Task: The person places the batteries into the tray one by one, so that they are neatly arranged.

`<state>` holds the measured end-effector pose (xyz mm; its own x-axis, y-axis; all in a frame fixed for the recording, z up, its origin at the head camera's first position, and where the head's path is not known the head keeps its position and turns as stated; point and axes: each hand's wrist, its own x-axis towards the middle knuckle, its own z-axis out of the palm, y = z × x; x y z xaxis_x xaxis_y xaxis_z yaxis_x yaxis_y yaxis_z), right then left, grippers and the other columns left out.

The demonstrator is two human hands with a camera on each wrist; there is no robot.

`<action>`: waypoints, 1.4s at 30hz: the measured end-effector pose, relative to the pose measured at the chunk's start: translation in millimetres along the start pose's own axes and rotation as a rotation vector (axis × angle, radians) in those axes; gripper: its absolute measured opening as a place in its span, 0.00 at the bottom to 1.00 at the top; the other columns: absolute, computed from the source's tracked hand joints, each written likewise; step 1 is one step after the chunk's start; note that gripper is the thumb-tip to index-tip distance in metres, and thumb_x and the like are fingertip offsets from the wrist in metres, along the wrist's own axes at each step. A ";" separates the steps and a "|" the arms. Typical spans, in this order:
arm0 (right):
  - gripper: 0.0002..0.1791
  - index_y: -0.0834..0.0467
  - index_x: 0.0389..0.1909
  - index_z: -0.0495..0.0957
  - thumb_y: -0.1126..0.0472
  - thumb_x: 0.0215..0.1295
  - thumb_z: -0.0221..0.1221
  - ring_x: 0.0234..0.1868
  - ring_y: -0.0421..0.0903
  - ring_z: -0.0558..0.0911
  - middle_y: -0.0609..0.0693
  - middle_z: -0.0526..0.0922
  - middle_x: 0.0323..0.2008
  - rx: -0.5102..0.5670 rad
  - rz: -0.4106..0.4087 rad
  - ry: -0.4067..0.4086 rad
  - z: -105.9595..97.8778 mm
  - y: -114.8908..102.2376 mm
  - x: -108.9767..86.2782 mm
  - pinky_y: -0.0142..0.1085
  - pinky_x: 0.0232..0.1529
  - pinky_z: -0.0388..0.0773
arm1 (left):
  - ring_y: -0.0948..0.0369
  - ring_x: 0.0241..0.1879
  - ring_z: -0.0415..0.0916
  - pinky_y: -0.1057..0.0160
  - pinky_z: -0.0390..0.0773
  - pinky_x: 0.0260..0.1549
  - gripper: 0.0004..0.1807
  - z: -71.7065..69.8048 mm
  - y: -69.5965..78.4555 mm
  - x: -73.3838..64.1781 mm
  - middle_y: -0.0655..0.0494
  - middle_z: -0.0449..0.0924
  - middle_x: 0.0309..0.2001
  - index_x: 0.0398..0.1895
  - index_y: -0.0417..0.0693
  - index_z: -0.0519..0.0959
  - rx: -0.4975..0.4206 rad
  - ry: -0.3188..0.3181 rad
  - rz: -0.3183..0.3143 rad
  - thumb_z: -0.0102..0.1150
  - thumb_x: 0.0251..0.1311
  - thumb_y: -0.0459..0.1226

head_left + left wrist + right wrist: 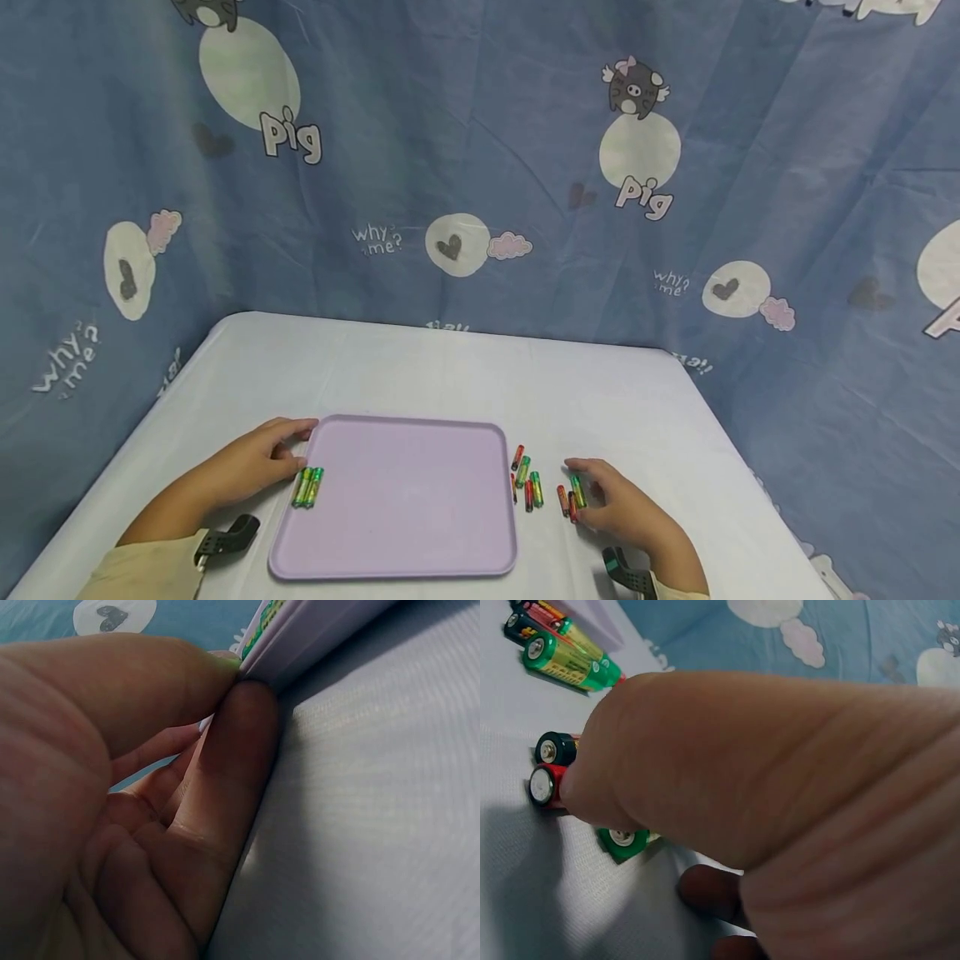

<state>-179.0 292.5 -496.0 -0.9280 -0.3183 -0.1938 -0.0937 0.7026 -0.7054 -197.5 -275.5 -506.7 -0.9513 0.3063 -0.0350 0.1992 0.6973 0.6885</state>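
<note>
My left hand [258,458] is at the left side of a lilac tray [405,500], thumb and index finger pinching its rim [262,664]. Just inside that rim, green batteries [313,488] lie side by side on the tray. On the white cloth to the right, my right hand [618,504] spreads around a small group of batteries. The thumb touches a red battery [546,785]; another red battery [562,501] and a green battery [577,491] lie beside it. The other fingers are partly hidden in the right wrist view.
Several loose red and green batteries [536,489] lie between the tray's right rim and the right hand. A white cloth [450,367] covers the table. Behind it hangs a blue printed curtain [525,167]. Each wrist wears a black strap [225,537].
</note>
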 end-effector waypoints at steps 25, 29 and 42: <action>0.25 0.44 0.57 0.83 0.63 0.58 0.75 0.43 0.42 0.75 0.43 0.79 0.49 -0.158 0.087 0.157 7.1 -0.5 5.6 0.39 0.47 0.75 | 0.65 0.41 0.71 0.66 0.72 0.38 0.35 -2.3 0.4 0.7 0.45 0.77 0.62 0.74 0.38 0.69 0.001 -0.004 0.015 0.68 0.68 0.42; 0.25 0.46 0.57 0.84 0.61 0.58 0.76 0.37 0.43 0.74 0.44 0.78 0.41 -0.160 0.128 0.199 7.5 -1.8 6.9 0.37 0.39 0.73 | 0.65 0.41 0.71 0.67 0.72 0.39 0.35 -2.4 1.1 0.1 0.46 0.77 0.63 0.74 0.39 0.70 0.004 -0.004 0.002 0.68 0.68 0.42; 0.28 0.49 0.60 0.84 0.58 0.57 0.77 0.38 0.41 0.78 0.42 0.81 0.42 -0.133 0.142 0.313 11.9 -5.8 15.3 0.39 0.41 0.76 | 0.67 0.40 0.71 0.67 0.72 0.38 0.35 -1.7 -1.4 1.2 0.46 0.77 0.62 0.75 0.38 0.69 -0.003 -0.006 0.021 0.68 0.68 0.42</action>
<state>-188.5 276.0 -503.0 -0.9986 -0.0159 -0.0508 0.0171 0.8087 -0.5880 -199.3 -277.2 -506.5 -0.9456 0.3244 -0.0251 0.2179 0.6888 0.6915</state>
